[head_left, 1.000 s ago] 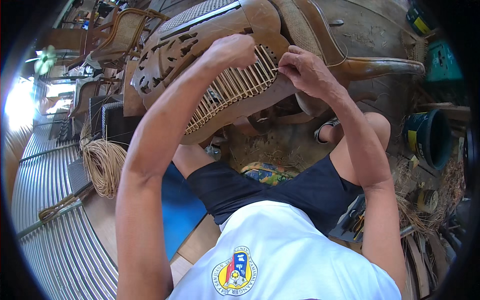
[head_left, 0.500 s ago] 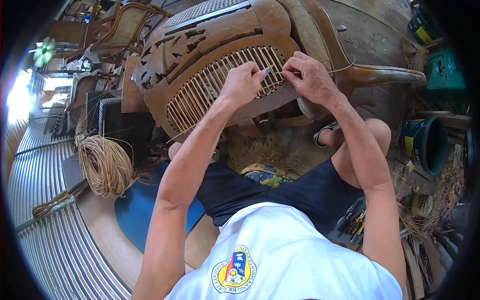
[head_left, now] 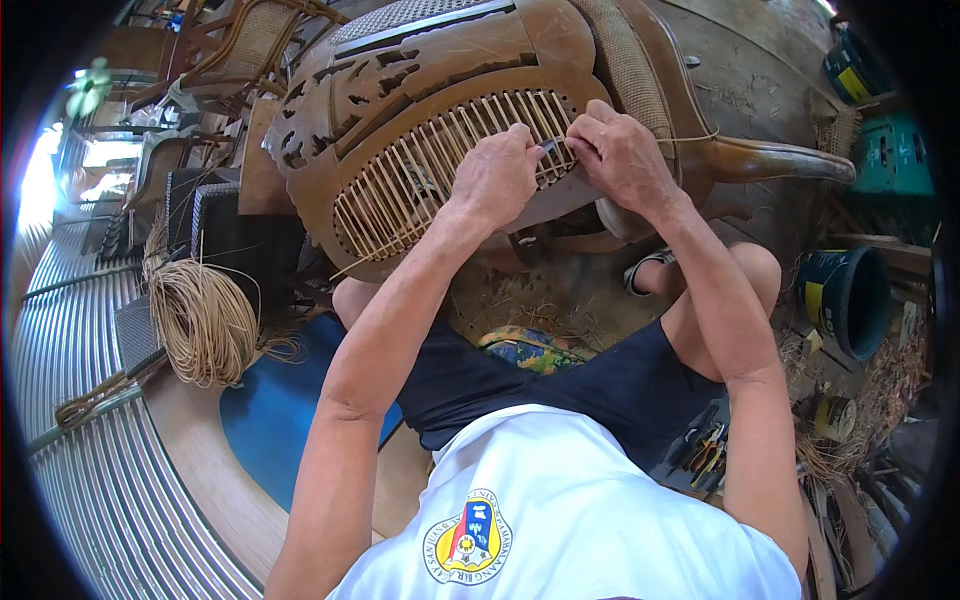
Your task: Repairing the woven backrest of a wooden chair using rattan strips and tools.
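Observation:
A carved brown wooden chair (head_left: 430, 95) lies in front of me, its oval frame strung with several pale cane strands (head_left: 400, 185). My left hand (head_left: 495, 178) is closed on a small grey metal tool with a flat, blade-like tip (head_left: 549, 147), its handle hidden in the fist. Close beside it, at the right end of the oval, my right hand (head_left: 622, 158) pinches a cane strand (head_left: 692, 139) that trails off to the right. The tool's tip meets the right fingertips; exactly how it touches the strand is hidden.
To the left hangs a coil of cane (head_left: 205, 325) by a corrugated metal sheet (head_left: 130, 500). A dark bucket (head_left: 850, 300), a green crate (head_left: 890, 155) and pliers (head_left: 710, 455) are on the right. Another cane chair (head_left: 235, 50) stands at the back left.
My left hand has turned and moved slightly right, bringing the tool's tip down from pointing upward to the right fingertips. The right hand stays nearly in place.

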A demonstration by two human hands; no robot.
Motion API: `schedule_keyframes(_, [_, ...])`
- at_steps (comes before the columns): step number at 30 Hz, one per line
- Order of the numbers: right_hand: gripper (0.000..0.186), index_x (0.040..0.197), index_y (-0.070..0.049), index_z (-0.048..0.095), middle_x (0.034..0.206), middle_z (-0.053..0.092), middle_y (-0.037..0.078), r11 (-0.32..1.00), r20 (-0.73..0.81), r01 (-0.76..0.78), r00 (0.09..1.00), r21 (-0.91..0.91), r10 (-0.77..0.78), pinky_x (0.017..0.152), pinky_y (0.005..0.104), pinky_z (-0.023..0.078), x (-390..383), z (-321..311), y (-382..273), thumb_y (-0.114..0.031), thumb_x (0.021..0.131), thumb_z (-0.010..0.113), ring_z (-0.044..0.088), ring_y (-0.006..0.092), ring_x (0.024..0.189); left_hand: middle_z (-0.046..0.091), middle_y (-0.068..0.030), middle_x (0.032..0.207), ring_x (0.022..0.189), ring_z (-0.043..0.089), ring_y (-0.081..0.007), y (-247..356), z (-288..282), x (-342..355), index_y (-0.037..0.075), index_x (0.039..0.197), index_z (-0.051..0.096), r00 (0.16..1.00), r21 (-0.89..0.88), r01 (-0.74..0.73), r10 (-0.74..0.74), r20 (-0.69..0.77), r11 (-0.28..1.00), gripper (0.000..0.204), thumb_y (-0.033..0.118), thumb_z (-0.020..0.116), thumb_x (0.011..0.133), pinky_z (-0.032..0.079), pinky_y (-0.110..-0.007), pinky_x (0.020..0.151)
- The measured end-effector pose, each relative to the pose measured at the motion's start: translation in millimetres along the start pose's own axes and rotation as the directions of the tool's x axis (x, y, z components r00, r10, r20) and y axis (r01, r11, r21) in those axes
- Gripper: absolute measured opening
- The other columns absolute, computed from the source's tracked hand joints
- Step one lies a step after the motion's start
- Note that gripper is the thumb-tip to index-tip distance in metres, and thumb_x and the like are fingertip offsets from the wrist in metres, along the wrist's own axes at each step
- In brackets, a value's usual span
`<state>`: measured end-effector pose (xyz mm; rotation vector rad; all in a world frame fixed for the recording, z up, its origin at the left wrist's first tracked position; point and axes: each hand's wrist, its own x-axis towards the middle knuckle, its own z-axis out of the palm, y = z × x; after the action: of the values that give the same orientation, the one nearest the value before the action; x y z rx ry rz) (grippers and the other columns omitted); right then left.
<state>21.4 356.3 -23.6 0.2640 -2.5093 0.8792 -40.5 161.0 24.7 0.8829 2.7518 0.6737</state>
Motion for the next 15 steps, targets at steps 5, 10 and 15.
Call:
schedule_keyframes(5, [0.011,0.1,0.0,0.068,0.094,0.062,0.014,0.996,0.031,0.074,0.997,0.056,-0.076,0.078,0.0432,0.057,1,-1,-3,-0.011,0.096,0.069,0.068,0.0338,0.085,0.073,-0.025,0.089,0.09,0.071,-0.0419,1,-9,1,-0.001,0.102,0.069,0.996,-0.044,0.064,-0.061,0.059,0.997,0.028,0.026,0.064,0.102,0.053,-0.049,0.083])
schedule_keyframes(10, [0.011,0.101,0.0,0.068,0.099,0.061,0.016,0.995,0.058,0.028,0.998,0.098,-0.034,0.079,0.0429,0.057,-1,-6,-1,-0.011,0.097,0.068,0.068,0.0338,0.088,0.073,-0.024,0.088,0.087,0.071,-0.04,-6,-18,-1,0.0,0.102,0.07,0.99,-0.006,0.121,-0.12,0.072,0.993,0.029,0.028,0.065,0.102,0.054,-0.047,0.081])
schedule_keyframes(15, [0.007,0.098,-0.001,0.066,0.097,0.06,0.016,0.996,0.027,0.054,0.998,0.066,-0.055,0.079,0.0438,0.057,0,-2,0,-0.008,0.096,0.068,0.067,0.0343,0.088,0.074,-0.022,0.091,0.088,0.071,-0.0395,-6,-31,-2,0.007,0.113,0.073,0.999,0.139,0.045,-0.049,0.02,0.989,0.028,0.032,0.064,0.102,0.053,-0.046,0.082])
